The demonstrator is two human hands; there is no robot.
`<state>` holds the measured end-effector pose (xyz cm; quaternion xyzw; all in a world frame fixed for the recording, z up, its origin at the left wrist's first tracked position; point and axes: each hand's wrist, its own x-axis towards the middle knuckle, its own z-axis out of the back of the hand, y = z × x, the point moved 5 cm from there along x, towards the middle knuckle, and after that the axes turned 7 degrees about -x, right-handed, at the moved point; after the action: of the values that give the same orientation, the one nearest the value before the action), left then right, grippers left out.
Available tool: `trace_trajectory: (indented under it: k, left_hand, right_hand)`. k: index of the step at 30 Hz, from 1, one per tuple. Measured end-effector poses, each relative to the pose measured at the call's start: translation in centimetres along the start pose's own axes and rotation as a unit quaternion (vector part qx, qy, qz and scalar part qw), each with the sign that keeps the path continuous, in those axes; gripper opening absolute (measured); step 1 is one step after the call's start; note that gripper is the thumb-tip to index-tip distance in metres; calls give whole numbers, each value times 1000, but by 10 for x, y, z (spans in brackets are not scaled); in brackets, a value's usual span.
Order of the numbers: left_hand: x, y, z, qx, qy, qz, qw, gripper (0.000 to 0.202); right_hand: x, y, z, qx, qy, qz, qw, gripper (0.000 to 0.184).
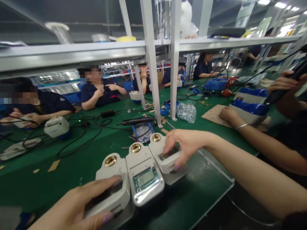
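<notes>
Three off-white meter housings stand side by side at the front of the green table. On the left meter housing, my left hand rests with fingers and thumb around its lower part, hiding much of it. The middle meter housing is untouched; its display shows a green circuit board and digits. My right hand grips the right meter housing, fingers over its dark window and thumb at its front edge. Each housing has a brass threaded ring at its top, such as the middle brass ring.
Behind the housings lie a blue tray of small parts, a black electric screwdriver and a clear plastic bag. A white shelf post rises there. Co-workers sit opposite; a co-worker's arm reaches in at right.
</notes>
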<state>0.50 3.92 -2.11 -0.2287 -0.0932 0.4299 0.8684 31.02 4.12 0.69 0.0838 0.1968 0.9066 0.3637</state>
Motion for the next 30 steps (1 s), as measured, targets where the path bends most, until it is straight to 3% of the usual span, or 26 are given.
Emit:
trace_trajectory:
  k: [3, 6, 8, 10, 12, 14, 15, 18, 21, 25, 30]
  left_hand:
    - [-4, 18, -7, 32, 104, 27, 994, 55]
    - [-11, 20, -4, 86, 72, 25, 993, 68]
    - [-10, 3, 0, 116, 30, -3, 993, 76]
    - [-2, -26, 4, 137, -2, -33, 990, 82]
    - [14, -56, 0, 145, 24, -17, 989, 88]
    - [35, -79, -11, 154, 86, 23, 984, 103]
    - [46, -89, -16, 155, 99, 12, 983, 104]
    - [69, -106, -31, 151, 99, -24, 983, 97]
    - [72, -107, -44, 178, 109, -45, 977, 106]
    - [66, -108, -40, 183, 110, -54, 976, 82]
    - [77, -101, -9, 55, 178, -31, 982, 53]
  right_hand:
    - [1, -5, 1, 2, 15, -13, 1000, 51]
    - [0, -7, -2, 16, 29, -29, 999, 52]
    - [0, -7, -2, 16, 32, -27, 999, 53]
    - [2, -6, 0, 15, 32, -19, 999, 56]
    - [4, -5, 2, 5, 31, -12, 999, 60]
    - [6, -5, 3, -6, 30, -6, 1000, 61]
    - [6, -5, 3, -11, 32, -3, 999, 61]
    - [7, -7, 2, -24, 35, 2, 999, 60]
    - [8, -8, 0, -50, 38, -3, 998, 57]
    - [7, -8, -1, -41, 53, -17, 998, 54]
    - [6, -6, 2, -22, 56, -33, 998, 53]
